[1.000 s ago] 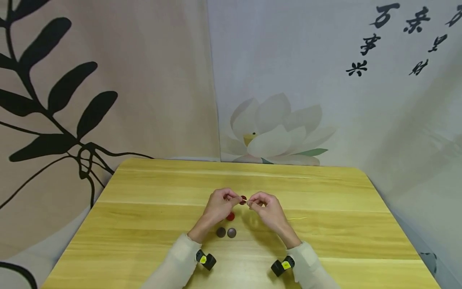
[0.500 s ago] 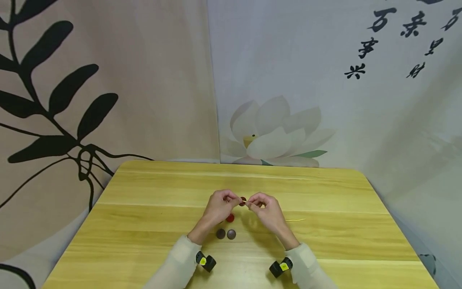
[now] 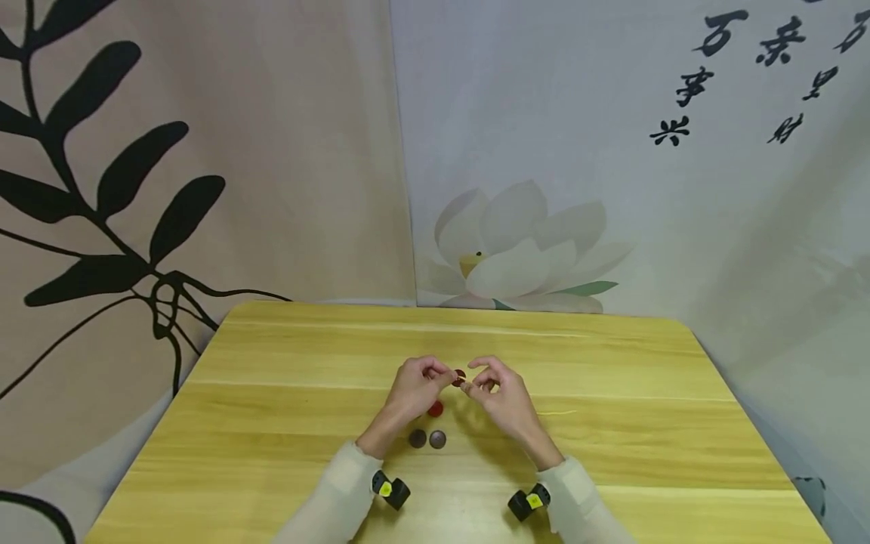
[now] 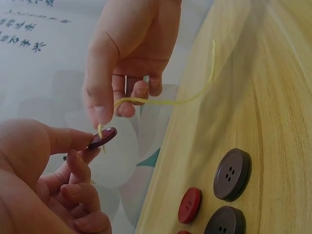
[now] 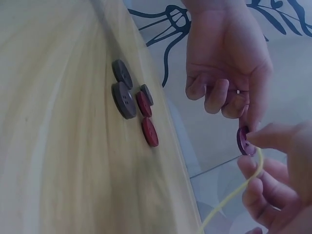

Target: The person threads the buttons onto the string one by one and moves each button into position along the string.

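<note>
The left hand (image 3: 416,385) pinches a dark red button (image 4: 109,136) by its edge, above the table. Against that button the right hand (image 3: 501,397) presses its thumb tip, while its index finger stands lifted apart from the thumb. Through the button passes a yellow cord (image 4: 161,102); a short end pokes out below it in the left wrist view. The long part trails past the right hand's fingers, its tail hanging free. In the right wrist view the cord (image 5: 229,197) runs down from the button across the right fingers.
On the wooden table (image 3: 272,423), near the left hand, lie two large dark brown buttons (image 5: 124,100), two red buttons (image 5: 150,131) and a smaller grey button (image 5: 147,94). A printed cloth backdrop (image 3: 326,151) hangs behind the far table edge.
The right index finger has lifted away from the thumb, where they were pinching together at the cord. The left hand keeps its hold on the button, nearly unmoved.
</note>
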A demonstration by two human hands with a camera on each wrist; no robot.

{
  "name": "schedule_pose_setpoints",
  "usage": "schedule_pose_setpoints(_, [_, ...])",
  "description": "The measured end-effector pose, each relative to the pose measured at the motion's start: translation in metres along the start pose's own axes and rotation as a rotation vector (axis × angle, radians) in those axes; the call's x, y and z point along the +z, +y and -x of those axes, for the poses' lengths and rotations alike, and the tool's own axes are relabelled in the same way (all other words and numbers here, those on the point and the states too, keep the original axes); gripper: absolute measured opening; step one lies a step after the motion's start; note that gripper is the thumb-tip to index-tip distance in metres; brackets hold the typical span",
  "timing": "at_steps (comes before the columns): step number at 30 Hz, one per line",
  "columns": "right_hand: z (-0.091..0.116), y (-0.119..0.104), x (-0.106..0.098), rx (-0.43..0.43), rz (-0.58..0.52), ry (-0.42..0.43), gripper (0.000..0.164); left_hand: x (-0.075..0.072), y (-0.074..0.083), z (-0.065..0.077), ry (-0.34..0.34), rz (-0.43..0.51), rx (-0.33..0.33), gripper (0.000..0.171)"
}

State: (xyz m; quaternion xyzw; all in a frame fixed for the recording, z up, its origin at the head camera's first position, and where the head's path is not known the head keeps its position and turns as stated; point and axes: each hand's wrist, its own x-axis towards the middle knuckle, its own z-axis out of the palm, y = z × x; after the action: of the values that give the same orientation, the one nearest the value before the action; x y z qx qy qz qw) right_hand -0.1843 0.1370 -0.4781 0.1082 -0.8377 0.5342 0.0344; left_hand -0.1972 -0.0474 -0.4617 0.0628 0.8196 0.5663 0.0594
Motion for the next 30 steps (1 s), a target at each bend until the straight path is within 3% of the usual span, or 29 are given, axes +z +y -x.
schedule_pose_setpoints(5, [-0.005, 0.000, 0.001, -0.031, 0.055, -0.015, 0.037, 0.000, 0.001, -0.003, 0.008, -0.010, 0.007, 0.010])
schedule_pose_setpoints(12, [-0.007, 0.001, 0.006, -0.069, 0.072, -0.018, 0.032, 0.000, 0.002, -0.004, 0.005, -0.023, 0.016, 0.010])
schedule_pose_setpoints(22, [-0.001, 0.001, 0.010, -0.062, 0.092, -0.014, 0.027, 0.004, 0.000, 0.001, 0.004, -0.034, -0.047, 0.011])
schedule_pose_setpoints(30, [-0.001, 0.002, 0.014, -0.110, 0.146, -0.003, 0.027, 0.003, -0.002, 0.001, 0.017, -0.042, -0.023, 0.011])
